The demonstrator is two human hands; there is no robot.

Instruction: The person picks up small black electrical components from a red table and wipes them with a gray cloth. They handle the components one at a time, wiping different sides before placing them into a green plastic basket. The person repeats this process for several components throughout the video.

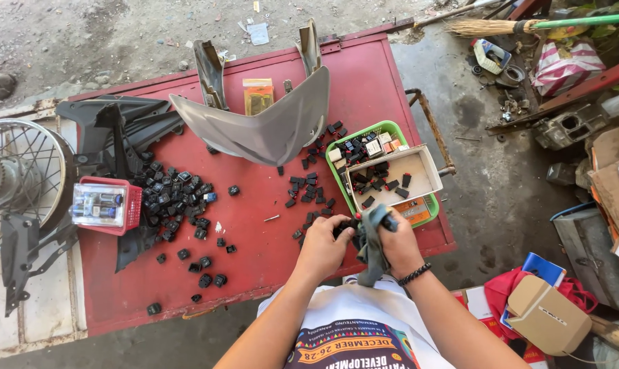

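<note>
The left hand (325, 247) pinches a small black part (346, 225) while the right hand (397, 244) closes a grey rag (372, 240) around it at the red table's (255, 225) front edge — rub gently and grip firmly, so it should not drop.

table (255, 198): bears all the parts below
panel (268, 126): on the table's far middle
basket (388, 128): right of the panel, near the table's right edge
box (419, 171): inside the basket
small blocks (176, 198): heaped left of centre, others scattered between heap and basket
tray (128, 205): at the left edge, just beside the heap
wheel (19, 174): off the table, left
hands (361, 246): at the near edge, before the basket
</note>
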